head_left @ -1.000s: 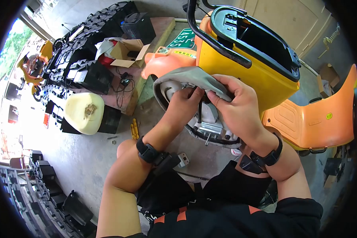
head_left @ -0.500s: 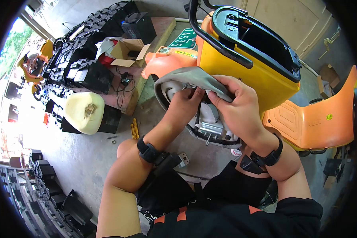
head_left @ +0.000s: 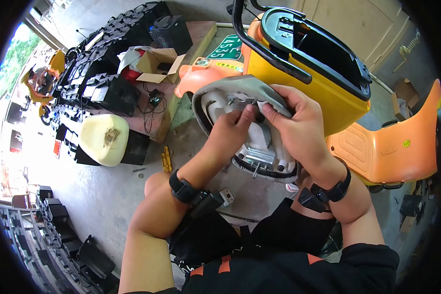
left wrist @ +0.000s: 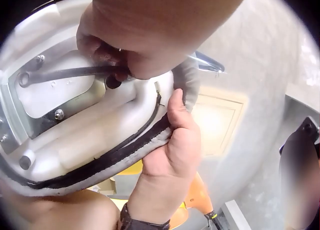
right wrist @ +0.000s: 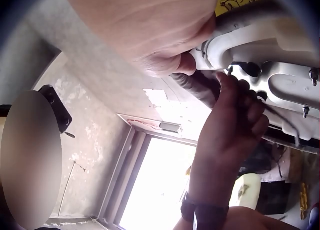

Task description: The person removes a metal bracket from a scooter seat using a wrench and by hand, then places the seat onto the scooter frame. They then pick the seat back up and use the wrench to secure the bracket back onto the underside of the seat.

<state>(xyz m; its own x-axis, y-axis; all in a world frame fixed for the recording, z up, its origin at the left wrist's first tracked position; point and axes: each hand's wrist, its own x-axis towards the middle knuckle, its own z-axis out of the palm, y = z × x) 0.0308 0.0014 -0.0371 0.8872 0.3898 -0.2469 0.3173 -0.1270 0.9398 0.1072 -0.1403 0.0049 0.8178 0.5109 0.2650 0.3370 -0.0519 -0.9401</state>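
More seat underside [head_left: 257,134] shows; left hand [head_left: 230,130] grips tool [left wrist: 65,73], right hand [head_left: 301,122] cover [head_left: 252,85]

Grey-covered seat [head_left: 241,86], pale underside showing, ring-ended tool [left wrist: 75,73] over it

Behind your left grip [head_left: 232,128], your wrist wears a black strap [head_left: 182,189] with a chunky buckle, and a black camera module [head_left: 207,202] sits beside it. Behind your right grip [head_left: 301,130] come a matching black band [head_left: 339,191] and a dark, boxy unit [head_left: 312,201]. Farther back, your black top [head_left: 284,272] has short sleeves and orange-red patches [head_left: 224,263]; your bottoms [head_left: 286,228] are black too.
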